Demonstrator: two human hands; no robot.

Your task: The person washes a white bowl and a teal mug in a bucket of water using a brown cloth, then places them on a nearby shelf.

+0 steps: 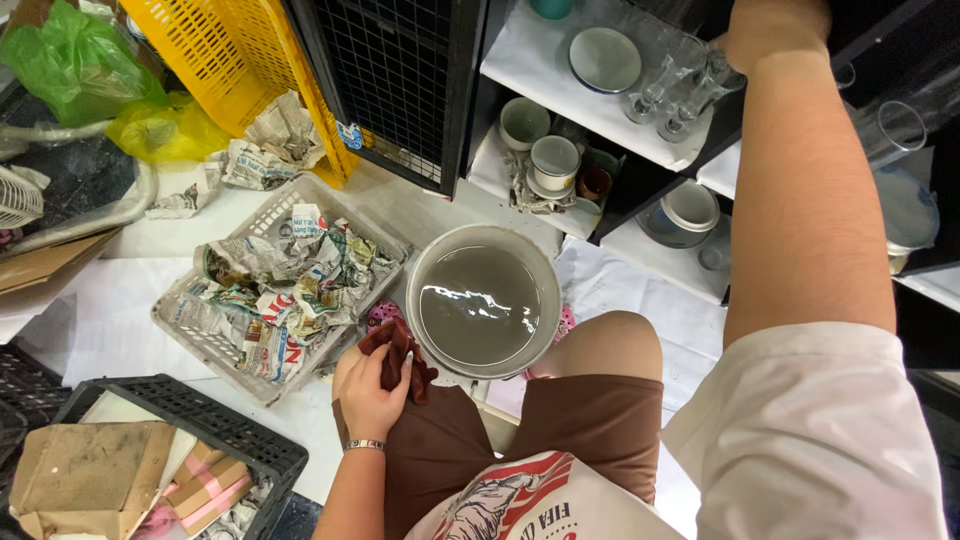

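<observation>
On the person's left thigh, the left hand grips a crumpled dark red cloth, fingers curled around it; just beside it stands a grey bucket of murky water; left of that, a white basket holds crumpled newspaper; the right hand reaches up to a shelf of glasses, its fingers hidden, so I cannot tell its grip.

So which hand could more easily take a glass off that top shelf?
The right hand, probably: it is already raised to the top shelf, just beside the glasses. The left hand is low, holding a brown cloth.
</observation>
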